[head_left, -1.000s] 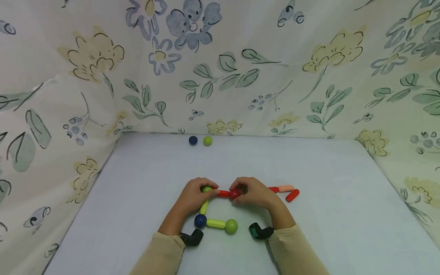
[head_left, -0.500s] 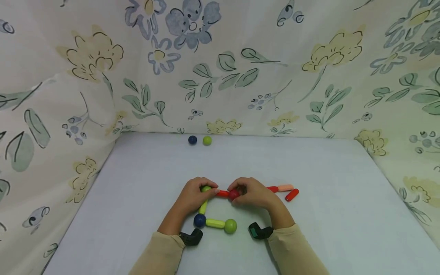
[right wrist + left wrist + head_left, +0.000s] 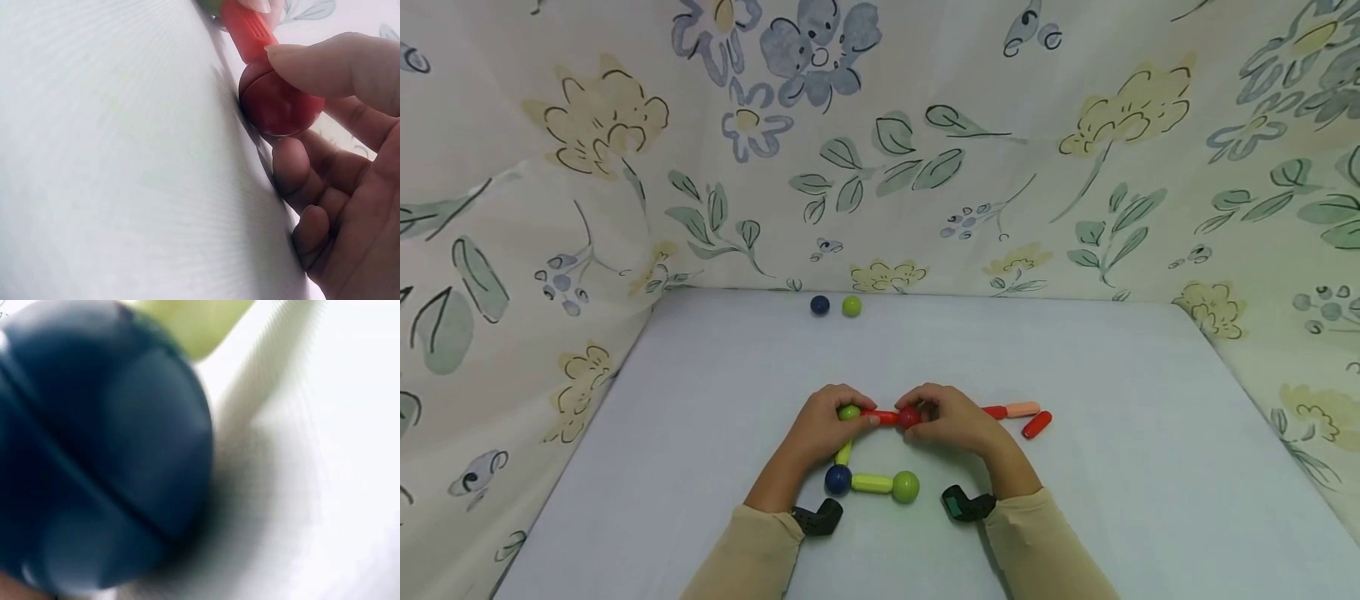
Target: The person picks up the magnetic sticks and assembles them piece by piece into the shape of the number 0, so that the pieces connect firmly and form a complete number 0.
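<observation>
Lying well behind and left of the red ball (image 3: 909,417): far navy ball (image 3: 820,305), loose, apparently unused.
Left hand (image 3: 816,429), left of the red ball: thumb and fingers pinching the red rod (image 3: 887,417), which meets the red ball.
Navy ball (image 3: 838,479), in front and left of the red ball: corner, both yellow rods meeting it.
Side rod (image 3: 843,453), left of the red ball: runs toward upper green ball (image 3: 849,412), junction hidden; that ball sits in the hand's crook.
Far green ball (image 3: 852,306), behind and left of the red ball: loose, apparently unused.
Bottom rod (image 3: 872,483), in front and left of the red ball: links navy ball and lower green ball (image 3: 906,487).
Right hand (image 3: 958,419), just right of the red ball: thumb and fingers pinching it.
Loose red rod (image 3: 995,412), partly hidden, peach rod (image 3: 1022,409) and end red rod (image 3: 1037,424), right of the red ball: seemingly unplaced.
Status, judged: three sides formed, red joint's seating unclear; right side, red ball to lower green ball, lacks a rod.
</observation>
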Available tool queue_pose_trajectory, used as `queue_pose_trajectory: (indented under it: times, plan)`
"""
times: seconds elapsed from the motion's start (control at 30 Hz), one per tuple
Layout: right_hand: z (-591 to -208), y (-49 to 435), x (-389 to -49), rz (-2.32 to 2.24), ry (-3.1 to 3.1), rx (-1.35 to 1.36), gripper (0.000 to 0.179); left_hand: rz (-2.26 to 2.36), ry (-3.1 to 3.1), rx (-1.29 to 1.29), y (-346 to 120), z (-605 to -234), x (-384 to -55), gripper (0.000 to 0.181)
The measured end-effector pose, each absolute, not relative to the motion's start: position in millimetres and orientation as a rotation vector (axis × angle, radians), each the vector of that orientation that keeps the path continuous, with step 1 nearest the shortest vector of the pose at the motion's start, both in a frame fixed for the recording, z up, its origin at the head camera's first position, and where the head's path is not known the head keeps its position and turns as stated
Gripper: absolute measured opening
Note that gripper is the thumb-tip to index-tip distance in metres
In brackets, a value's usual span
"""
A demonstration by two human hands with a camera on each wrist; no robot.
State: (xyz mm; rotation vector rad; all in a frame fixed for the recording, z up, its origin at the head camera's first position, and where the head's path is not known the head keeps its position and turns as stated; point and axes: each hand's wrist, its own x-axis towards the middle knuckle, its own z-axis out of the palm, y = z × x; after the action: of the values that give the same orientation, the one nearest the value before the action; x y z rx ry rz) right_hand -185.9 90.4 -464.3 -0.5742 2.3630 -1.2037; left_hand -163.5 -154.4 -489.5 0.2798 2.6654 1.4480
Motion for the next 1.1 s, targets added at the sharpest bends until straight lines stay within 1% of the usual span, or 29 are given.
queue_pose_trajectory:
  times: [0.27, 0.4, 0.5, 0.63, 0.73, 0.9, 1.1]
  plan:
    - [-461, 94, -186, -1.199, 2.359, -0.571, 0.037, 1.428, 2.660, 0.245, -153, -489, -162, 0.015]
    - [-451, 111, -189, -1.167, 2.435, -0.544, 0.036, 1.414, 2.656, 0.227, -152, -488, -160, 0.015]
    - [-441, 135, -191, -1.150, 2.529, -0.434, 0.032, 1.407, 2.655, 0.217, -152, -488, -160, 0.015]
    - [-429, 167, -191, -1.054, 2.626, -0.214, 0.029, 1.408, 2.660, 0.218, -153, -489, -160, 0.015]
    - [-426, 180, -190, -0.991, 2.620, -0.113, 0.028, 1.412, 2.667, 0.225, -154, -490, -161, 0.015]
    - [-431, 176, -191, -0.915, 2.568, -0.092, 0.028, 1.404, 2.673, 0.218, -155, -491, -162, 0.015]
    - [-441, 165, -192, -0.814, 2.621, -0.111, 0.017, 1.403, 2.672, 0.242, -154, -490, -162, 0.015]
